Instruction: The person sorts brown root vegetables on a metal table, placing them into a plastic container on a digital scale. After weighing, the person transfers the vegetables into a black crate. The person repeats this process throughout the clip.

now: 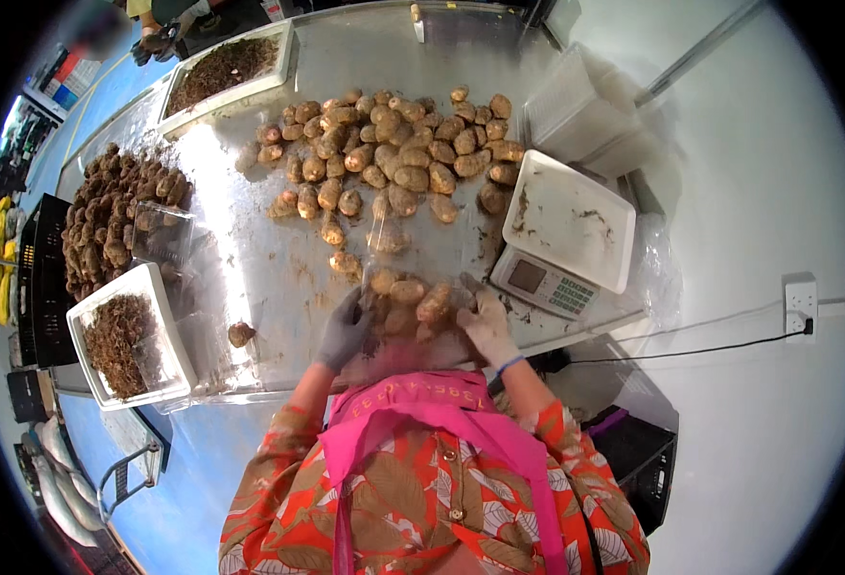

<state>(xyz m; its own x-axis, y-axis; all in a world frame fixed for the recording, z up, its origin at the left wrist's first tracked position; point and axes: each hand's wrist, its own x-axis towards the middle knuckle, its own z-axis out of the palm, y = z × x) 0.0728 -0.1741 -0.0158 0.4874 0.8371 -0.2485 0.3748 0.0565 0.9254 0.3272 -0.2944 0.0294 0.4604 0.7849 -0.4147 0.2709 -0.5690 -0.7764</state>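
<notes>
In front of my body is a clear plastic box (375, 338) with several small taro corms (408, 291) in it. Its transparent lid seems to stand raised on the far side, though its edges are hard to make out. My left hand (345, 332), in a grey glove, grips the box's left side. At the right side my right hand (488, 327), in a paler, dirt-stained glove, has its fingers on the rim. Beyond the box, a large heap of brown taro corms (393, 144) spreads over the metal table (293, 287).
To the right are a digital scale (544, 280) with a white tray (573, 215) and stacked clear containers (573, 108). At left are a darker taro pile (106, 215), an empty clear box (163, 233) and a white foam tray of root scraps (178, 359). Another scraps tray (168, 123) and a co-worker's gloved hands (156, 44) are beyond.
</notes>
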